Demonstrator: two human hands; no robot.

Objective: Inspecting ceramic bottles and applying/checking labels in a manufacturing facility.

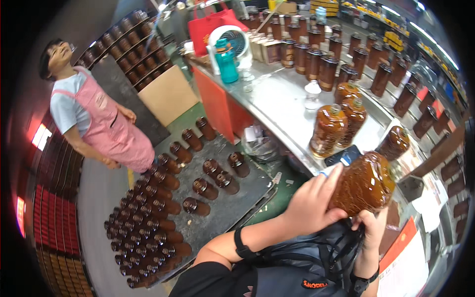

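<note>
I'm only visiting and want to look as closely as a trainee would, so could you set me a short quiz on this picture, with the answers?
1. Multiple choice: which thing do the left hand and the right hand both touch?
a) a red bag
b) a glossy brown bottle
c) a white fan

2. True or false: the teal drinking bottle stands on the worktable.

3. Fill in the colour: the person at the far left wears a ____ apron.

Key:
1. b
2. True
3. pink
</note>
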